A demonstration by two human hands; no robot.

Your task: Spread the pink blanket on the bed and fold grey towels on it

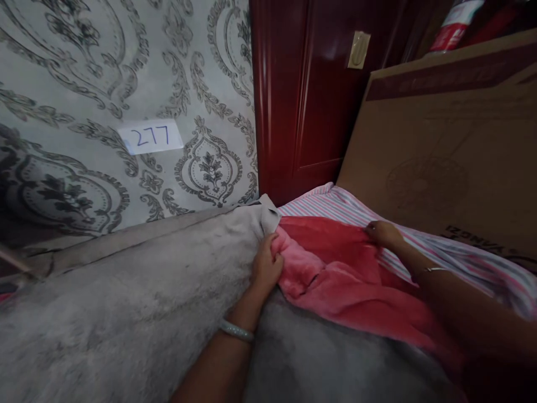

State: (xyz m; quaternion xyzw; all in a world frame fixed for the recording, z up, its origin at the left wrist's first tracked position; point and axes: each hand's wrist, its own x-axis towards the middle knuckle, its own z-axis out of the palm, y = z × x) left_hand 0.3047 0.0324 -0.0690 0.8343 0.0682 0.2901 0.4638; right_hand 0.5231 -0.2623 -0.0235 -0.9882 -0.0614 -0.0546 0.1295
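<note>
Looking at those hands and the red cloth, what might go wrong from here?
The red cloth is creased beside the left hand, so it may end up bunched. The right hand is near the striped cloth, which could get dragged along. The wide bracelet on the left wrist might snag on the grey cloth.

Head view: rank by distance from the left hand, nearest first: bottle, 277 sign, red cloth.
1. Red cloth: at the fingers of the left hand, spreading right.
2. 277 sign: on the patterned wall, upper left.
3. Bottle: top right, above the box.
</note>
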